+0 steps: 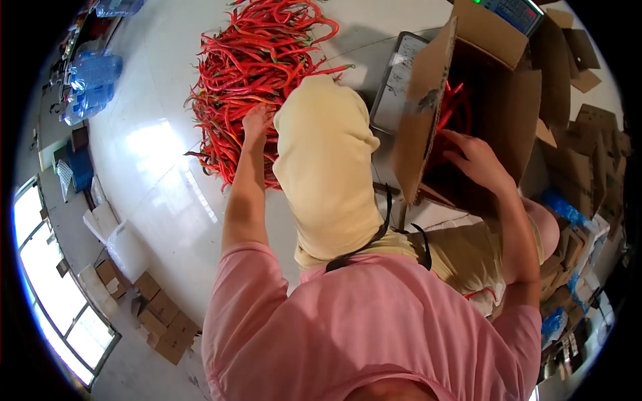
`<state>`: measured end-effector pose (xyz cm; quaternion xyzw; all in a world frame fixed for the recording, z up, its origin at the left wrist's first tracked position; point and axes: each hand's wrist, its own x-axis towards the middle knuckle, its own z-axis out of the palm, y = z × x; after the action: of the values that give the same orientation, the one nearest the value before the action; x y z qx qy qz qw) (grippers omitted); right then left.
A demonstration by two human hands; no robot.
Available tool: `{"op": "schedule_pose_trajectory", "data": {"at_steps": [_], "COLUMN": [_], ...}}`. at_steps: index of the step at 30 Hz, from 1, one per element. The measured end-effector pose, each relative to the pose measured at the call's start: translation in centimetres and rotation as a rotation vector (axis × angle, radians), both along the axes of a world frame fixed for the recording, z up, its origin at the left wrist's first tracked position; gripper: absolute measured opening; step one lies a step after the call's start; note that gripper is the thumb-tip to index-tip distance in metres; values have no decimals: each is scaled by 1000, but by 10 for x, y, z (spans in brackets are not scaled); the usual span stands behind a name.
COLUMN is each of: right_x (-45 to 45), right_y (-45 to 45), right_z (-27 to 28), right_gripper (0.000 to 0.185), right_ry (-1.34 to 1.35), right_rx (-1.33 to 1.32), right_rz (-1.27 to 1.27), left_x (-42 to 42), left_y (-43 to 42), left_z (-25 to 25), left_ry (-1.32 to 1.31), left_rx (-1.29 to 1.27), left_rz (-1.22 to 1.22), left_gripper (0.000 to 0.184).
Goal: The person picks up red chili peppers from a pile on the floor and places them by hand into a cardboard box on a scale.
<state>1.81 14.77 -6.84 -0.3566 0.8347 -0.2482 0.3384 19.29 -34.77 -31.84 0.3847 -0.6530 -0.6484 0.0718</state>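
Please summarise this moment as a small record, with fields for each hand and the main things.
Left hand: at the chili pile; grip unclear
Right hand: at the mouth of the cardboard box; grip unclear
Pile: long red chilies, heaped on the pale floor
Box: flaps open, red chilies inside
Far left of view: clear blue-tinted bottles

No words or numbers can be read here. The blue panel [513,13] at the top has tiny pale marks, too small and blurry to read. The big brown box [416,134] shows no clear letters.
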Motion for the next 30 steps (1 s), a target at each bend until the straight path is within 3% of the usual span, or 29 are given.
{"op": "schedule_pose_trajectory", "data": {"at_steps": [2,6,10,14,22,26,29,30], "right_x": [-3,-8,-12,-18,-24,-25,-25,-25], "right_y": [-2,-6,-11,-17,-20,-19,-18,-19], "right_z": [1,2,-2,2,-10,-15,-18,-18], "right_gripper": [41,43,44,43,41,39,35,34], "right_ry": [-29,-74,-121,-191,-230,-269,-273,-276], "right_rx": [33,41,48,58,35,49,33,33], "right_rz": [-18,-40,-71,-100,-198,-251,-268,-273], "left_x": [-32,-73,-96,-109,-106,-105,-115,-116], "left_y": [6,-7,-41,-66,-111,-114,-127,-130], "left_z": [37,53,27,20,-11,-17,-28,-30], "left_ry": [-75,-32,167,231,335,348,195,201], "left_rx": [230,344,565,581,596,761,644,654], "left_rz": [218,411,779,1034,1011,983,1038,1034], "left_gripper": [32,40,50,50,48,49,17,19]}}
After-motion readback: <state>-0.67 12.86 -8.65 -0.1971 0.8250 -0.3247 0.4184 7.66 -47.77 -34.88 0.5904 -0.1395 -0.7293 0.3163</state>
